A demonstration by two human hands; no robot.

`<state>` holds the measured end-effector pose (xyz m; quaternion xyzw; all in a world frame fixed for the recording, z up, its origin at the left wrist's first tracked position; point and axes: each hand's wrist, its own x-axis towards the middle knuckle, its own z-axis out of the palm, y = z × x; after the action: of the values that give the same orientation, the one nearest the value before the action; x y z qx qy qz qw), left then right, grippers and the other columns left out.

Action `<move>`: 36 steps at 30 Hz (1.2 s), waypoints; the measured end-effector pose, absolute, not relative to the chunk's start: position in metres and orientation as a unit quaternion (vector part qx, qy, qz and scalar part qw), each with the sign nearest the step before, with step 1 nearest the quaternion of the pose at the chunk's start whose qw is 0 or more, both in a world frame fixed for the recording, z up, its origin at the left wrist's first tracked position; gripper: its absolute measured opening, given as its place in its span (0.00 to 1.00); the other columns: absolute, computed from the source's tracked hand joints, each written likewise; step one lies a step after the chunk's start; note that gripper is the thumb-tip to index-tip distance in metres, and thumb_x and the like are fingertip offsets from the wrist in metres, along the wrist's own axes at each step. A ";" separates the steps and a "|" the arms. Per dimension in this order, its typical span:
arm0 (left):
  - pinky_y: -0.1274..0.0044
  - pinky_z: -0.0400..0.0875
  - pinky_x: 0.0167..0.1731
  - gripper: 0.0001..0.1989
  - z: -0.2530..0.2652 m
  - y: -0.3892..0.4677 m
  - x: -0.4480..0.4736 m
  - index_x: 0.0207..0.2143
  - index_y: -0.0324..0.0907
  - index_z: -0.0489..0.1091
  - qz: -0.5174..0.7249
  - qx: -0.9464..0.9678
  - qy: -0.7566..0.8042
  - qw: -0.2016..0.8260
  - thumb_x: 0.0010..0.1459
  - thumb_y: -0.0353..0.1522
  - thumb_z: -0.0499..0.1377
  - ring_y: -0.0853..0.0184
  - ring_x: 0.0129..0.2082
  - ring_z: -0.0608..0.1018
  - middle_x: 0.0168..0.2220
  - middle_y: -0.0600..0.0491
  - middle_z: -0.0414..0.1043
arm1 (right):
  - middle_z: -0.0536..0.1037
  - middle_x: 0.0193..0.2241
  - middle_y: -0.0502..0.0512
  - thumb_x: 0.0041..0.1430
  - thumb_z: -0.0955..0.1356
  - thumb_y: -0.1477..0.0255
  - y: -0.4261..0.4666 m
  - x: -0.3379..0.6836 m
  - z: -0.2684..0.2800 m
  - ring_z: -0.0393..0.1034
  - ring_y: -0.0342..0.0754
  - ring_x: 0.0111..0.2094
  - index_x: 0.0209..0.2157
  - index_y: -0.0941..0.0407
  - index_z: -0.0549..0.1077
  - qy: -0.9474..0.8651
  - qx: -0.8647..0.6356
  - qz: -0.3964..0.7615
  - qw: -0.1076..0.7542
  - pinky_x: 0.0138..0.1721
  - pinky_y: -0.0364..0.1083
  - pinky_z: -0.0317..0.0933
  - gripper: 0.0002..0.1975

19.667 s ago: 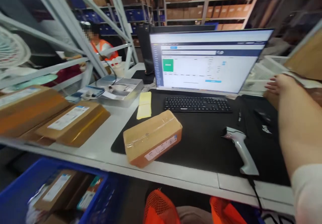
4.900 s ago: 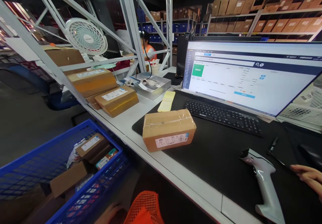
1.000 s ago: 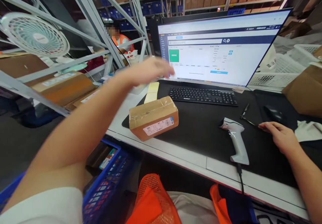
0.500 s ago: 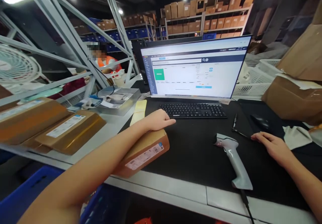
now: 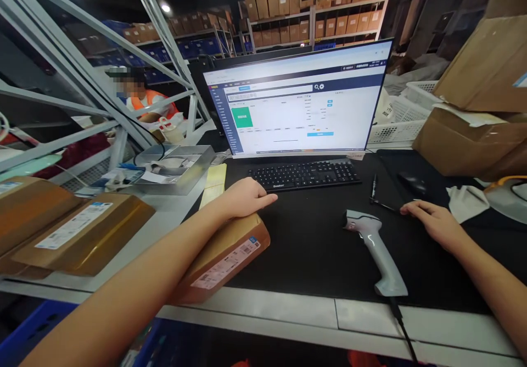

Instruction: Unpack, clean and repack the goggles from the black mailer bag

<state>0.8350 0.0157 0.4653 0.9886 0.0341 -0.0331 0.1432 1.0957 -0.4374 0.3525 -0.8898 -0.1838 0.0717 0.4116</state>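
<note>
My left hand (image 5: 246, 196) lies over the top of a brown cardboard box (image 5: 242, 227), thumb stretched along its upper edge. The other fingers curve toward the far side, partly hidden. A white printed label (image 5: 226, 264) faces me on the box's near side. My right hand (image 5: 432, 224) rests on the black mat, fingers close together, their tips at the end of a thin black stick (image 5: 385, 205). That stick reaches toward a black pen (image 5: 374, 187). Between my hands lies a grey barcode scanner (image 5: 376, 251), its cable leading off the front edge.
A monitor (image 5: 284, 114) stands behind a black keyboard (image 5: 304, 174). At right are a mouse (image 5: 411, 183), a white cloth (image 5: 467, 201) and stacked cartons (image 5: 457, 144). Taped parcels (image 5: 86, 235) and a metal tray (image 5: 181, 172) occupy the left. A person in an orange vest (image 5: 150, 99) sits beyond the frame.
The view has turned slightly right, so most things sit farther left. Both hands keep their places: the left on the box, the right at the thin black stick.
</note>
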 end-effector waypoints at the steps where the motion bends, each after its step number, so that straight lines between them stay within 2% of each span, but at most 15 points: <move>1: 0.72 0.54 0.27 0.31 0.466 0.015 0.835 0.17 0.41 0.71 -0.032 0.989 0.036 0.139 0.67 0.50 0.50 0.68 0.20 0.69 0.20 0.50 0.72 | 0.82 0.39 0.61 0.50 0.67 0.44 -0.437 1.095 0.353 0.74 0.59 0.46 0.33 0.55 0.80 -0.186 -0.888 0.072 0.414 0.57 0.55 0.62 0.29; 8: 0.73 0.58 0.29 0.29 0.466 0.012 0.835 0.21 0.41 0.76 -0.041 0.986 0.044 0.159 0.66 0.48 0.51 0.66 0.24 0.73 0.23 0.49 0.77 | 0.82 0.38 0.61 0.49 0.68 0.42 -0.436 1.093 0.356 0.73 0.59 0.45 0.32 0.56 0.80 -0.191 -0.884 0.068 0.421 0.56 0.55 0.62 0.29; 16: 0.71 0.52 0.28 0.31 0.462 0.013 0.834 0.18 0.42 0.69 -0.018 0.994 0.025 0.103 0.68 0.49 0.47 0.66 0.22 0.67 0.21 0.50 0.71 | 0.83 0.38 0.60 0.51 0.68 0.46 -0.439 1.098 0.352 0.74 0.60 0.46 0.33 0.55 0.81 -0.188 -0.882 0.068 0.426 0.57 0.57 0.62 0.26; 21: 0.71 0.53 0.28 0.30 0.463 0.014 0.831 0.21 0.42 0.74 0.024 0.995 0.057 0.081 0.67 0.49 0.48 0.63 0.25 0.72 0.25 0.47 0.76 | 0.82 0.38 0.61 0.49 0.68 0.45 -0.435 1.094 0.356 0.74 0.61 0.45 0.32 0.55 0.80 -0.186 -0.878 0.065 0.435 0.56 0.58 0.64 0.27; 26: 0.72 0.57 0.29 0.29 0.460 0.019 0.832 0.28 0.43 0.81 0.020 0.988 0.080 0.129 0.67 0.50 0.49 0.63 0.27 0.75 0.26 0.48 0.79 | 0.82 0.37 0.62 0.49 0.68 0.43 -0.433 1.088 0.362 0.74 0.60 0.44 0.32 0.56 0.80 -0.195 -0.882 0.060 0.426 0.57 0.58 0.63 0.29; 36: 0.71 0.56 0.28 0.32 0.461 0.015 0.834 0.24 0.43 0.80 -0.002 0.991 0.087 0.103 0.67 0.51 0.48 0.62 0.26 0.75 0.26 0.46 0.78 | 0.83 0.36 0.58 0.50 0.67 0.43 -0.436 1.093 0.358 0.75 0.61 0.46 0.31 0.53 0.80 -0.210 -0.888 0.051 0.407 0.56 0.59 0.64 0.27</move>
<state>0.8336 0.0151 0.4605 0.9909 0.0866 -0.0019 0.1032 1.0927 -0.4358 0.3580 -0.8875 -0.2097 0.0506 0.4071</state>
